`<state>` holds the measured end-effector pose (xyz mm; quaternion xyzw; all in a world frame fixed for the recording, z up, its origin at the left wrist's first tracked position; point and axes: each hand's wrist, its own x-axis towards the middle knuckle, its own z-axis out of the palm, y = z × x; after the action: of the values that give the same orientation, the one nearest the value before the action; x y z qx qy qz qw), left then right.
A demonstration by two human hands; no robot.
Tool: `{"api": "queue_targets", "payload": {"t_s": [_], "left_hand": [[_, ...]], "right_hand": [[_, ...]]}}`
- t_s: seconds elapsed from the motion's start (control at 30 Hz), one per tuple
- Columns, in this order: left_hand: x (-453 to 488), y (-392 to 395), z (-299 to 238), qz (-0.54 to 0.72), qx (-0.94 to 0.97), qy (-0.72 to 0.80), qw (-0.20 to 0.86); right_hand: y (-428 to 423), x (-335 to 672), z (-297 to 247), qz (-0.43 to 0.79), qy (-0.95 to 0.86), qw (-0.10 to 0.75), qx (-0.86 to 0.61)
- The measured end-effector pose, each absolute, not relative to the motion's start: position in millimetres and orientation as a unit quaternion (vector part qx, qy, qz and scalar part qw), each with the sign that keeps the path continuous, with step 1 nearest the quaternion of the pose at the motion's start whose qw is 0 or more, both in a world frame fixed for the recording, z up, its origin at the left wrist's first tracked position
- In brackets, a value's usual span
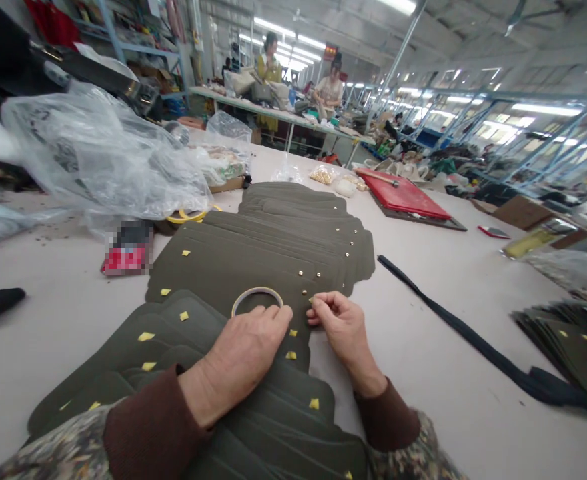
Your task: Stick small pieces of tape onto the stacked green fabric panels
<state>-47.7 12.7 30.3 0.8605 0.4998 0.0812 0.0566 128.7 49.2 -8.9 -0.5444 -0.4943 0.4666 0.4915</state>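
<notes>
My left hand (pixel 246 350) grips a roll of yellow tape (pixel 257 290), its ring standing up past the fingers. Close by on the right, my right hand (pixel 341 327) is closed in a pinch, with a small bit of yellow tape (pixel 311 300) showing at the fingertips. Beneath both hands spread overlapping dark olive panels (pixel 213 247). Small gold studs (pixel 318 275) dot their right side. Yellow tape squares (pixel 146 337) stick to several panels, and a nearer fan of panels (pixel 253 413) lies under my left forearm.
Crumpled clear plastic bags (pixel 108 153) and a pixelated red packet (pixel 127 250) lie left. A dark strap (pixel 443 313) crosses the table on the right, near more olive panels (pixel 568 353). Behind are a red slab (pixel 403 193) with a hammer and a bag of gold bits (pixel 322 175).
</notes>
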Motion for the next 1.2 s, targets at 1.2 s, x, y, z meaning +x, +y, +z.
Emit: {"api": "queue_targets", "payload": {"t_s": [1.2], "left_hand": [[-63, 23, 34, 0.049, 0.86, 0.487, 0.146]], "right_hand": [[32, 132, 4, 0.407, -0.649, 0.291, -0.574]]}}
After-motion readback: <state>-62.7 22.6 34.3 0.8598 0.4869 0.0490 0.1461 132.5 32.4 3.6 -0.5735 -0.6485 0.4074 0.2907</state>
